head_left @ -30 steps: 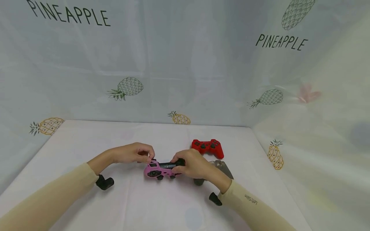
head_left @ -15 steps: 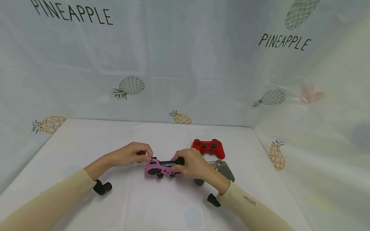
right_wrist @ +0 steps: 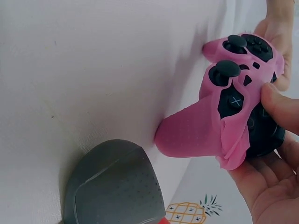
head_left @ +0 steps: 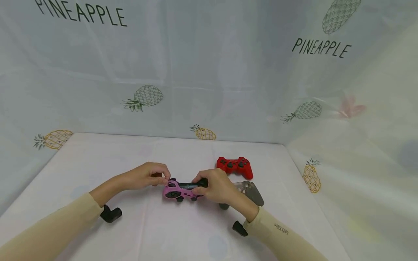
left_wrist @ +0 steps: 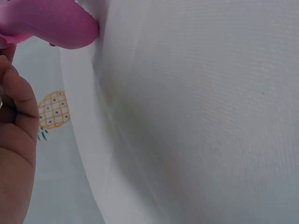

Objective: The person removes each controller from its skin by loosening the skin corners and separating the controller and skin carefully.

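A black game controller (right_wrist: pixel 261 135) sits partly inside a pink silicone cover (head_left: pixel 173 191), its top and right-hand part bare of the cover. My left hand (head_left: pixel 147 176) pinches the cover's far left corner with curled fingers, also seen in the left wrist view, where the pink grip (left_wrist: pixel 60 23) points down to the cloth. On the other side, my right hand (head_left: pixel 216 185) holds the controller's right end between thumb and fingers. In the right wrist view the cover's edge lies bunched beside the bare black end, near my right thumb (right_wrist: pixel 280 107).
A red game controller (head_left: pixel 235 166) lies behind my right hand. Under my right forearm is a grey controller-shaped thing (head_left: pixel 254 194), partly hidden. A white cloth (head_left: pixel 183 232) covers the table, and a pineapple-print curtain (head_left: pixel 209 72) hangs behind.
My left wrist and forearm have shifted slightly left and down, the fingers staying at the cover's corner. My right hand keeps its hold with barely any movement.
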`<state>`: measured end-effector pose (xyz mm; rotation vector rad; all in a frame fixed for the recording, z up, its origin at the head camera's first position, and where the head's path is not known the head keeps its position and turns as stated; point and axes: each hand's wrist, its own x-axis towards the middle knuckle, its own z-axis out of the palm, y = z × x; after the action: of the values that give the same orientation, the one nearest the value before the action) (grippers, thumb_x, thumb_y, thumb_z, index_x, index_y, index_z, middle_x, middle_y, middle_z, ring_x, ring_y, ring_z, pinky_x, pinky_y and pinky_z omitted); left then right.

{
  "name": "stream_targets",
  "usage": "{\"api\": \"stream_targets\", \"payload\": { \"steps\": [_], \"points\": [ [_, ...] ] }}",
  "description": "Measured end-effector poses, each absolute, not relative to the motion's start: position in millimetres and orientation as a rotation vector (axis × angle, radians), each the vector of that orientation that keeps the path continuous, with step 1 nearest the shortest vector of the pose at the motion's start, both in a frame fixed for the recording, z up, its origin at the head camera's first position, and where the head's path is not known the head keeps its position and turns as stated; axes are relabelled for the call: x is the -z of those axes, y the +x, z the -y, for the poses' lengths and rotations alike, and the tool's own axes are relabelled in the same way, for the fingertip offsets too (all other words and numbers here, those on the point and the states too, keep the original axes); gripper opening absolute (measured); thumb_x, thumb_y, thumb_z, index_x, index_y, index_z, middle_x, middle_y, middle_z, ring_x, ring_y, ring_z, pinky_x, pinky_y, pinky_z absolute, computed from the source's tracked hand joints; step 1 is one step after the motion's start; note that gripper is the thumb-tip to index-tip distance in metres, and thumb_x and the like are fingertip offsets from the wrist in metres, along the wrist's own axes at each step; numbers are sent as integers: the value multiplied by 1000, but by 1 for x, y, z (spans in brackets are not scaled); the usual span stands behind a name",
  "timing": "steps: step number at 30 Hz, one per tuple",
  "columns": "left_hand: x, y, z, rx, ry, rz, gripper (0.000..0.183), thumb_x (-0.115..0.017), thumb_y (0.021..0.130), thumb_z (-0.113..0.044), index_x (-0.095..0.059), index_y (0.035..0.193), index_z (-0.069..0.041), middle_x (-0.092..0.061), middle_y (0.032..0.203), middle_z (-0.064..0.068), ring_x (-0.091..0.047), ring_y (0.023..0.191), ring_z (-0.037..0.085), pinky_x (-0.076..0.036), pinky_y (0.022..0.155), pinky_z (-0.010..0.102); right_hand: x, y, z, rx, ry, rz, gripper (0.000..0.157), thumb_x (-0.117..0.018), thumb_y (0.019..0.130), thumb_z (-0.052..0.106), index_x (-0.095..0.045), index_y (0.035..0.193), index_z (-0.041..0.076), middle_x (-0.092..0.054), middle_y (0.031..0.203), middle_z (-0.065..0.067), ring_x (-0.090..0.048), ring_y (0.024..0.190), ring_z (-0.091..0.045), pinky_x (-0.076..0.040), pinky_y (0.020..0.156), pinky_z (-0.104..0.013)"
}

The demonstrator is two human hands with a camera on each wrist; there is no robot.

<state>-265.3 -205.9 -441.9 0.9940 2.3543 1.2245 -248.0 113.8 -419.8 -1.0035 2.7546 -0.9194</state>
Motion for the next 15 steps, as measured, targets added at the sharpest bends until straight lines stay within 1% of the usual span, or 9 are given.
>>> {"api": "stream_targets", "payload": {
  "steps": [7, 15],
  "points": [
    [441, -265, 207, -1210, 1002, -2352, 6, -68, 106, -25, -71, 104, -29, -64, 94, -5, -56, 76, 11, -50, 66, 27, 418, -248, -114, 939, -1000, -2750, 17, -90, 88, 24, -81, 102, 18, -75, 85, 14, -57, 70, -5, -44, 60, -25],
    [446, -262, 211, -1245, 1018, -2337, 4, -69, 106, -25, -71, 103, -26, -64, 95, -3, -57, 77, 11, -51, 68, 28, 420, -248, -114, 937, -999, -2736, 18, -89, 89, 24, -81, 103, 18, -76, 87, 13, -57, 71, -5, -44, 61, -25]
  ]
}}
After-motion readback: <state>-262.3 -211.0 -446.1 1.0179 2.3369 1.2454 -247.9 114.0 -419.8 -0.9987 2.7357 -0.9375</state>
